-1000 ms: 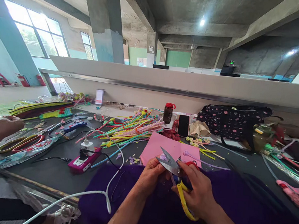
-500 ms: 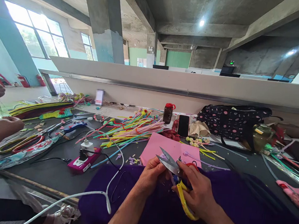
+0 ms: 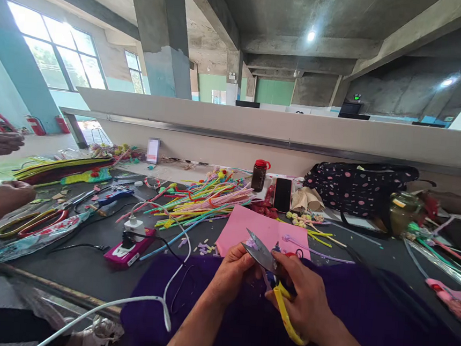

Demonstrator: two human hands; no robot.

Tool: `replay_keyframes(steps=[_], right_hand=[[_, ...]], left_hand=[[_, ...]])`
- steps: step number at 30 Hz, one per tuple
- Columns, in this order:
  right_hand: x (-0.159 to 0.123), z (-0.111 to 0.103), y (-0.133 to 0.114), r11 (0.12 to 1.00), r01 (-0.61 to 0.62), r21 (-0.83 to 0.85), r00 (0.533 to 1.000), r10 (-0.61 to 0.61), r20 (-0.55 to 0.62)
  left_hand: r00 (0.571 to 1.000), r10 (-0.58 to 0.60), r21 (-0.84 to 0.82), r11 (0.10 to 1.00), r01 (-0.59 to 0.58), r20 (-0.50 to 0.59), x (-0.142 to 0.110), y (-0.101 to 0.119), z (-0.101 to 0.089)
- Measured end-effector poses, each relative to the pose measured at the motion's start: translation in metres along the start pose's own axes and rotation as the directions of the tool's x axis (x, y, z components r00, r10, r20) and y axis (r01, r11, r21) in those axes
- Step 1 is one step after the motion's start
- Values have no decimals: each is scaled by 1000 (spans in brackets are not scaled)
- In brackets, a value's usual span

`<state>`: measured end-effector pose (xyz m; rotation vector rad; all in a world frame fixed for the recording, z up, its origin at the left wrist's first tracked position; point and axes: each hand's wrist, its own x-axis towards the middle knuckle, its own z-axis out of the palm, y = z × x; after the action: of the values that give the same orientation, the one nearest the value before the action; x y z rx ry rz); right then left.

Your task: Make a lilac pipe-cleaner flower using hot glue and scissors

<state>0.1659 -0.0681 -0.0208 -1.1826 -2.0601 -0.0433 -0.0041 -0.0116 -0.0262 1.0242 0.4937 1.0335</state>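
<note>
My right hand (image 3: 307, 294) is closed round scissors (image 3: 288, 319) with yellow handles, their blades slightly apart and pointing up to the left. Pinched in my left hand (image 3: 230, 274) is a small light-purple fuzzy craft piece (image 3: 252, 243), and a thin purple stem shows below the blades. The blades lie across this piece, against the left fingertips; whether they touch it I cannot tell. Behind both hands a pink sheet (image 3: 246, 225) lies on the dark table, bearing a purple pipe cleaner flower (image 3: 289, 238). Purple cloth (image 3: 162, 307) spreads beneath my forearms.
Bundled colourful pipe cleaners (image 3: 195, 202) lie at centre-left, near a magenta power strip (image 3: 130, 250) with a white cable. A bottle (image 3: 258, 176), a phone (image 3: 282, 195) and a dotted bag (image 3: 346, 188) stand behind. At far left is another person's hand (image 3: 10, 197).
The scissor blades have closed a little and dipped slightly beside the purple piece. My hands stay nearly in place. At the far left, the other person's upper hand has moved right and flattened.
</note>
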Motion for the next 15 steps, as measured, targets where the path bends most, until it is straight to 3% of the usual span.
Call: replay_keyframes(steps=[15], right_hand=[[-2,4,6,1000,10,-8,1000,-10,21]], left_hand=[[1000,28,11,1000,-29,13,0,1,0]])
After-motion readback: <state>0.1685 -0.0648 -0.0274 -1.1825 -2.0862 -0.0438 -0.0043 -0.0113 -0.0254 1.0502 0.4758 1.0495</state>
